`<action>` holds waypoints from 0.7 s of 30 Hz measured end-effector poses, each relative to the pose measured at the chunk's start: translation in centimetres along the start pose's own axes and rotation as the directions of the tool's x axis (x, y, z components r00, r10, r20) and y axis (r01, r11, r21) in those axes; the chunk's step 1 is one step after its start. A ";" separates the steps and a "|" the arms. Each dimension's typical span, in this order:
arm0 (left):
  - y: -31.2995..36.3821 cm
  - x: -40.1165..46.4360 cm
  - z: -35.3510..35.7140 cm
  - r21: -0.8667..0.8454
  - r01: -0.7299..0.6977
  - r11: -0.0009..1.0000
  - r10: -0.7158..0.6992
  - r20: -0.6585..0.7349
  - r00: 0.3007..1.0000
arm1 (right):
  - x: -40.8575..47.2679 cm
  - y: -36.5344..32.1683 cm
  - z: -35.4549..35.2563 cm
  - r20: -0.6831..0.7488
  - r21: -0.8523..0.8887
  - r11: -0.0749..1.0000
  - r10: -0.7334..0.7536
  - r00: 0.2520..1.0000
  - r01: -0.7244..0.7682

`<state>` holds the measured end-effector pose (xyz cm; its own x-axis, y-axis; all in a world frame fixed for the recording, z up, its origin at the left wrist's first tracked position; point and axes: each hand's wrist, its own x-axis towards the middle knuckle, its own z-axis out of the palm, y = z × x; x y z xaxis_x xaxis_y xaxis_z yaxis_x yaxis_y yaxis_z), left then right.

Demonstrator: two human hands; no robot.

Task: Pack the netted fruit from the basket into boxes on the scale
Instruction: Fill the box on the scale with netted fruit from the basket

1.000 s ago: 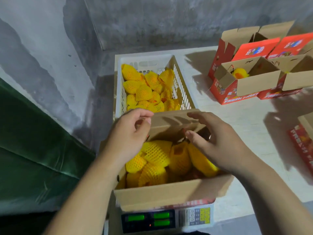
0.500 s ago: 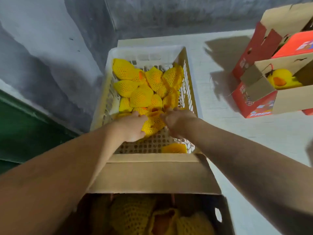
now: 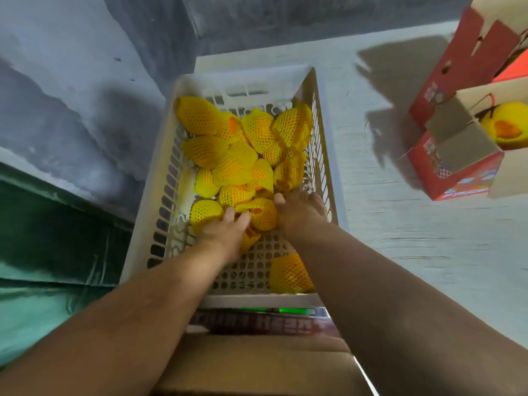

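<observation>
Fruit (image 3: 264, 214) between left hand (image 3: 225, 232), right hand (image 3: 300, 212)

— Where are the hands?
— Both inside the white basket (image 3: 160, 212). The left hand (image 3: 225, 232) and the right hand (image 3: 300, 212) reach into the pile of netted fruit (image 3: 237, 164) heaped toward the basket's far end; the grip itself is hidden.
— Anything at the near end?
— One netted piece (image 3: 288, 272) lies alone by the near right corner.
— And closer still?
— A cardboard box flap (image 3: 257, 358). At the table's far right stand red boxes (image 3: 457, 178), open.
</observation>
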<state>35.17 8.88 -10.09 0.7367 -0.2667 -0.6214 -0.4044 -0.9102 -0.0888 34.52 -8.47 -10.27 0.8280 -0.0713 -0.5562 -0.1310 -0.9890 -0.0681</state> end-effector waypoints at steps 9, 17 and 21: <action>0.5 -1.4 -2.0 0.112 0.079 0.991 -0.053 -0.221 0.974 | -1.5 0.1 -1.1 0.054 0.072 0.997 -0.022 0.998 0.018; 0.0 -8.1 -6.3 -0.670 -0.126 0.731 -0.013 -0.198 0.980 | -6.9 0.0 -4.3 -0.064 0.320 0.907 -0.267 0.962 0.273; 1.0 -13.8 -9.2 -0.881 -0.362 0.304 -0.122 -0.413 0.903 | -12.9 0.1 -8.6 -0.269 0.572 0.731 -0.262 0.927 0.373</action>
<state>29.59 8.75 5.53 0.9379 -0.2604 -0.2290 0.0883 -0.4594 0.8838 28.46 -8.77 4.03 0.9483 0.1585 -0.2749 -0.0989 -0.6754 -0.7308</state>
